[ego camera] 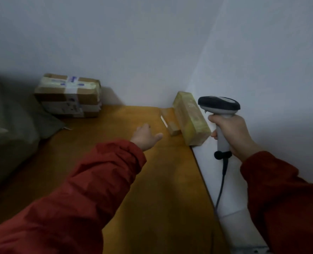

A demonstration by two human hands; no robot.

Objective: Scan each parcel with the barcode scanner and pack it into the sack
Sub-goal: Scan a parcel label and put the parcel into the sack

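Head view, dim light. Right hand (231, 136) grips the handle of the barcode scanner (219, 105), held upright near the wall, its cable (221, 184) hanging down. Left hand (145, 136) is released, thumb spread, holding nothing, stretched over the wooden table (152, 189), just short of a small flat brown parcel (170, 125). A long yellow-wrapped parcel (190, 118) lies just beside it, against the right wall. A larger taped carton (69, 96) sits at the table's far left corner, next to the grey-green sack (9, 125). Both sleeves red
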